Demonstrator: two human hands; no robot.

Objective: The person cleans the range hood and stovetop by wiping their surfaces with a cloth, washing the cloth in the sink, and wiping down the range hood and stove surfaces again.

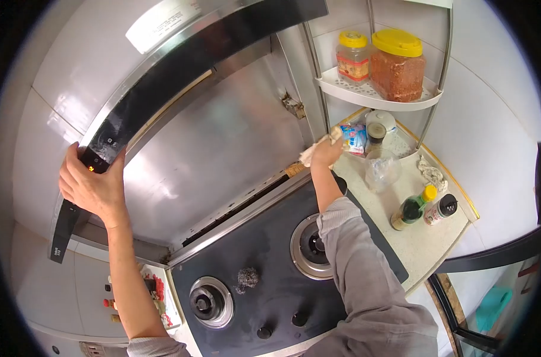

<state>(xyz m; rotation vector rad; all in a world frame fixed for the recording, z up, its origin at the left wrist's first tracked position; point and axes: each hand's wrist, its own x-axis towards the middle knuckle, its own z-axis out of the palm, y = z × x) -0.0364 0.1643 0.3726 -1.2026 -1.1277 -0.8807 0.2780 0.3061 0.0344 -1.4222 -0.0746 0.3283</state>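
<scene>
My left hand (101,187) grips the edge of the black range hood panel (163,89), thumb on one side and fingers on the other, beside its lit control marks. In my right hand (326,154) is a pale, crumpled cloth (308,157), at the right end of the shiny metal backsplash (223,131). Below both arms lies the black gas stove (264,238). A dark steel wool scrubber (246,278) rests on it, between the left burner (206,302) and the right burner (312,245).
A white corner rack (371,100) holds two yellow-lidded jars. On the right counter (424,250) stand a green bottle with a yellow cap (410,211), a black-capped shaker (440,209), a clear plastic container (382,171) and a crumpled rag (432,174). A tray (172,297) sits left of the stove.
</scene>
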